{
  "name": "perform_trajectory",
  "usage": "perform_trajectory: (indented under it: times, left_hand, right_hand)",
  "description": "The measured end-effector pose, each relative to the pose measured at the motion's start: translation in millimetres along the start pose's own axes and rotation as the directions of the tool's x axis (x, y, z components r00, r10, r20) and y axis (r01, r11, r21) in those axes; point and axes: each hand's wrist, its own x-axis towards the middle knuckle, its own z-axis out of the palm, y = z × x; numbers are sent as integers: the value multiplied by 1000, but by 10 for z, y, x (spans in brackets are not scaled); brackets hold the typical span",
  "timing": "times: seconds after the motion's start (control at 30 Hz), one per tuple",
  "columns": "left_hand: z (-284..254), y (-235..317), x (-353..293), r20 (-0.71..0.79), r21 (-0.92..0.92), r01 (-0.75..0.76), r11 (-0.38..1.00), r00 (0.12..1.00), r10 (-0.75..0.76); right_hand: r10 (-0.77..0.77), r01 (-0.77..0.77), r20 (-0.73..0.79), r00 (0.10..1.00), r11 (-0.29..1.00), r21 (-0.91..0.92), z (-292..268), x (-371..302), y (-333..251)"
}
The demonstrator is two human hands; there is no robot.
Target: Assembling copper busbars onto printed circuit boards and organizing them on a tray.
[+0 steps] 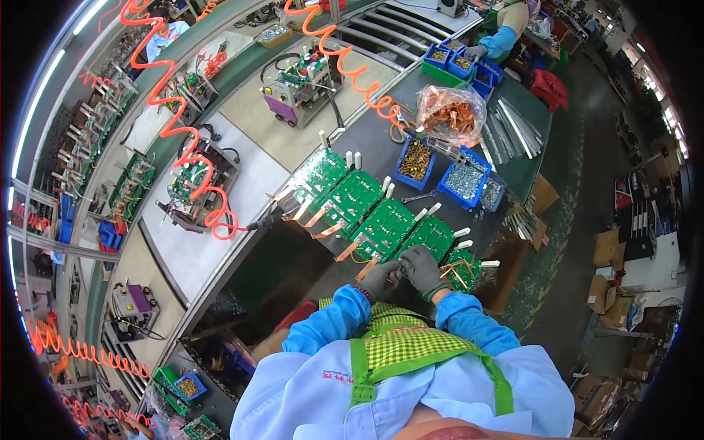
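Circuit boards [386,229] with flat copper strips [347,251]

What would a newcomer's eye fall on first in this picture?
Probably the orange coiled hoses hanging across the upper left. Next, the row of green circuit boards mid-picture, with the gloved left hand and right hand at its near edge. A clear bag of copper-coloured pieces lies beyond, upper right of centre.

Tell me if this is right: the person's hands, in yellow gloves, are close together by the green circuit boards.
Wrong colour: the head view shows the left hand and right hand in grey gloves, close together by the green circuit boards.
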Motion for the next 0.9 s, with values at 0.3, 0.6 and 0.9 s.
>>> perform_trajectory:
  times: [0.3, 0.6, 0.9]
  left_hand:
    - [-57, 1, 40, 49, -341, 119, 933, 993, -109]
    - [33, -20, -16, 126, -270, 37, 962, 992, -3]
    - [55, 7, -14, 83, -123, -81, 989, 992, 92]
  right_hand:
    - [-8, 8, -9, 1000, 1000, 10, 78, -12, 67]
    - [139, -140, -16, 990, 989, -46, 95, 52, -53]
    - [8, -13, 73, 997, 997, 74, -53, 58, 48]
